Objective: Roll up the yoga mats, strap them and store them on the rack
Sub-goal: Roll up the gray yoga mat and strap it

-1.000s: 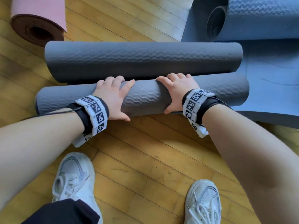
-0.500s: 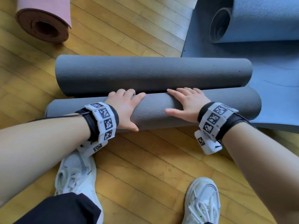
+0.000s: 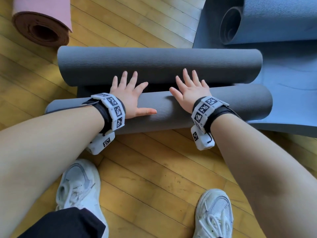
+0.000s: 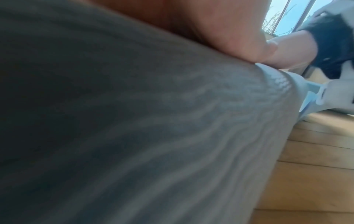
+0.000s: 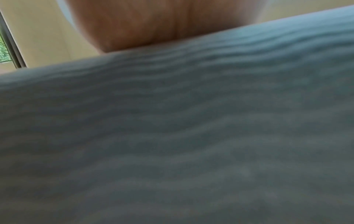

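Note:
A grey yoga mat lies across the wooden floor as two rolls: a near roll (image 3: pixel 171 114) and a thicker far roll (image 3: pixel 159 64), with a dark strip of mat showing between them at the left. My left hand (image 3: pixel 132 93) and right hand (image 3: pixel 188 88) lie palm-down on top of the near roll, fingers straight and spread, fingertips reaching toward the far roll. In the left wrist view the grey roll (image 4: pixel 134 136) fills the picture under my palm. The right wrist view shows the same ribbed grey surface (image 5: pixel 172 136), blurred.
A rolled pink mat (image 3: pixel 41 23) with a brown inner side lies at the far left. A blue mat (image 3: pixel 277 21), partly rolled, spreads over the floor at the right (image 3: pixel 288 74) beneath the grey rolls' ends. My two white shoes (image 3: pixel 78 186) (image 3: pixel 214 215) stand near.
My fingers were curled over the near roll's far side; now both hands lie flat with fingers stretched forward. The two rolls sit lower in view and a gap shows between them.

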A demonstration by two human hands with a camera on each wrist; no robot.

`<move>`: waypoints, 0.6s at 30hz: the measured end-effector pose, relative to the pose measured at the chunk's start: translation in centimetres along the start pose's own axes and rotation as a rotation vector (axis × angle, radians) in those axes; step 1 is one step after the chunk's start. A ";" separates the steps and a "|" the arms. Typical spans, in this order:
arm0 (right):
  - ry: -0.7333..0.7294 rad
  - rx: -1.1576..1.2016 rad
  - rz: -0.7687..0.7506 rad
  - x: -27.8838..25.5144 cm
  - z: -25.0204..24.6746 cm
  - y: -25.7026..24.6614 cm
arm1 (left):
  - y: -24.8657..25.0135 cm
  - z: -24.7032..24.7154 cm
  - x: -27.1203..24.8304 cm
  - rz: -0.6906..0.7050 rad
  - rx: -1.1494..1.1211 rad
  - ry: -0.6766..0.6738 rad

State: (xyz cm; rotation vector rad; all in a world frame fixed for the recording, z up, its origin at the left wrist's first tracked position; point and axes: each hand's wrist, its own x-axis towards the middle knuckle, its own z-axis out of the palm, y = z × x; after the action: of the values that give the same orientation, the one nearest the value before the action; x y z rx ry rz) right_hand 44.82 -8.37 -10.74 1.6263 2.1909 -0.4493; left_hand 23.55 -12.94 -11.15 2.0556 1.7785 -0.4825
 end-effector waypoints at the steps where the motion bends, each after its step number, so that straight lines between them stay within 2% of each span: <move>1: 0.008 -0.004 0.005 0.1 0.0 -0.1 | -0.1 -0.1 0.2 -0.004 -0.001 -0.002; 7: 0.026 -0.035 -0.017 -0.9 0.1 -1.2 | -0.3 -1.4 1.2 -0.061 0.008 -0.035; 13: -0.086 0.022 0.023 1.1 -1.5 -1.4 | 0.3 -2.0 0.9 -0.106 0.091 0.001; 18: -0.078 0.067 0.063 2.9 -2.3 -1.6 | 0.7 -0.2 -1.3 -0.023 0.075 0.004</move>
State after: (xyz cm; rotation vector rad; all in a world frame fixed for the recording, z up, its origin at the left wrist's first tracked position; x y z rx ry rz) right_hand 42.29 -5.34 -10.07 1.6777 2.0823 -0.5642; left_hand 24.03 -14.06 -10.30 2.0892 1.8146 -0.5598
